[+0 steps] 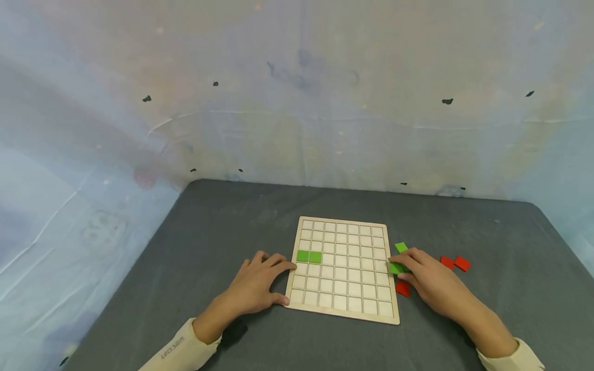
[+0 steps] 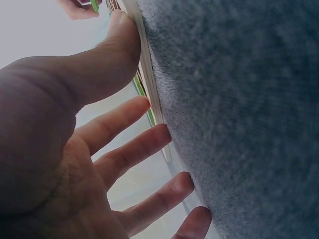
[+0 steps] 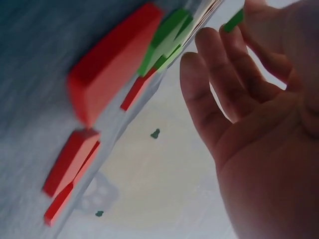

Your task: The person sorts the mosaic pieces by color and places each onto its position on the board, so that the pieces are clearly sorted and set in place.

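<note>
A pale wooden grid board (image 1: 340, 273) lies on the dark table. Two green square tiles (image 1: 315, 257) sit side by side in cells near its left edge. My left hand (image 1: 254, 285) rests with fingers spread, thumb and forefinger touching the board's left edge. Between thumb and fingers, my right hand (image 1: 433, 281) pinches a green tile (image 3: 233, 21), held off the table by the board's right edge. Below that hand lie more green tiles (image 3: 164, 42), partly overlapping in the right wrist view. A red tile (image 1: 402, 288) lies near the thumb.
Two further red tiles (image 1: 462, 263) lie right of my right hand, close together. A patterned cloth wall (image 1: 306, 139) stands behind the table (image 1: 223, 221) and along its left side.
</note>
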Available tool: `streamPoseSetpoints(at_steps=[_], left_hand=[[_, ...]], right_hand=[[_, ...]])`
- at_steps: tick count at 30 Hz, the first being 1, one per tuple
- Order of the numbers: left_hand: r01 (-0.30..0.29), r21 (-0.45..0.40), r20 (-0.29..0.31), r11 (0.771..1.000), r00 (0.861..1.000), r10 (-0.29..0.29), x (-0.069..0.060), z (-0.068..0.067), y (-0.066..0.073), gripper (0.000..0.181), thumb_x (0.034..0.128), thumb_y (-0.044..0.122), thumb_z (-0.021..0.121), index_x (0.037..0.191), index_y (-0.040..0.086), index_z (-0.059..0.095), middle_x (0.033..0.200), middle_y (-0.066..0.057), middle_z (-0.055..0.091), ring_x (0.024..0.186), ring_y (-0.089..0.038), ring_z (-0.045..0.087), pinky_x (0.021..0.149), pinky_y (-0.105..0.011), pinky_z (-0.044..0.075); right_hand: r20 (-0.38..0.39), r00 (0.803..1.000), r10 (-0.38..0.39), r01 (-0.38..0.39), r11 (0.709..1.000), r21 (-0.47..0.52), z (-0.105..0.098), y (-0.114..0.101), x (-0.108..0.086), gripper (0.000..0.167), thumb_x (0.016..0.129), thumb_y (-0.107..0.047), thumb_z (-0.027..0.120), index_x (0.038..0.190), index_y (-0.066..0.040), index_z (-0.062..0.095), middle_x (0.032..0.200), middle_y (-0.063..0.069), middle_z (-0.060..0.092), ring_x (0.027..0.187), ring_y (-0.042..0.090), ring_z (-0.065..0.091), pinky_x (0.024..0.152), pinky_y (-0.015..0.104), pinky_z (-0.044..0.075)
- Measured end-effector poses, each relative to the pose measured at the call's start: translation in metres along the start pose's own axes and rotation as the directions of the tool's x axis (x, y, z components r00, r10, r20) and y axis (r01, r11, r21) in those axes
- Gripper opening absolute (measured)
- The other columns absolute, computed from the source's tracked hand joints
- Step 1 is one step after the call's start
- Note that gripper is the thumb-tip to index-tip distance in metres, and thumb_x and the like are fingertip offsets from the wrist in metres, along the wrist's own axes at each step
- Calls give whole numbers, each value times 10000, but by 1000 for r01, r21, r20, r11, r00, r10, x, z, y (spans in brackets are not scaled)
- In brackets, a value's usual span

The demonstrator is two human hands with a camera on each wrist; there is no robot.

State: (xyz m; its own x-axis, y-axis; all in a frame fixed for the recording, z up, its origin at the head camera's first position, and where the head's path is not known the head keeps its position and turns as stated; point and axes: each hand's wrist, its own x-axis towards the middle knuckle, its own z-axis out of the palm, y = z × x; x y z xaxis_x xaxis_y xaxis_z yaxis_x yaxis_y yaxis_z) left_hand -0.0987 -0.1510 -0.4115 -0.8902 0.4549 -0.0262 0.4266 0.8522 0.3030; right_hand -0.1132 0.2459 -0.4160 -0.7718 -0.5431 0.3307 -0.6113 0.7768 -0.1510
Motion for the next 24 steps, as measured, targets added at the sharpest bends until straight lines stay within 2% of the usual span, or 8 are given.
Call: streamPoseSetpoints(at_steps=[9,16,24], left_hand=[[-9,-11,-11,1000,1000,9,-1,0,-1,685,734,476,834,1355,320,590,1364,61,557,1197,-284,481,853,-500,404],[4,-11,-3,1000,1000,-4,-1,-2,1,679,738,459,837,1353,311,591,1362,57,557,1192,-280,476,849,-501,401],[6,-12,-4,1000,1000,-6,-1,-1,0,687,731,463,840,1353,317,588,1365,61,554,1195,-281,472,849,-501,402]], right_hand=[[34,999,-5,4,1000,31,6,-8,10,356,878,-181,759,1222,-177,668,1179,0,629,1060,191,663,817,358,557],[52,998,-24,23,1000,20,11,-11,17,363,860,-199,783,1206,-168,676,1157,-13,624,983,135,656,760,306,550],[98,994,-41,39,999,20,14,-16,27,352,875,-224,768,1209,-170,671,1180,-2,636,1016,164,664,806,336,554]])
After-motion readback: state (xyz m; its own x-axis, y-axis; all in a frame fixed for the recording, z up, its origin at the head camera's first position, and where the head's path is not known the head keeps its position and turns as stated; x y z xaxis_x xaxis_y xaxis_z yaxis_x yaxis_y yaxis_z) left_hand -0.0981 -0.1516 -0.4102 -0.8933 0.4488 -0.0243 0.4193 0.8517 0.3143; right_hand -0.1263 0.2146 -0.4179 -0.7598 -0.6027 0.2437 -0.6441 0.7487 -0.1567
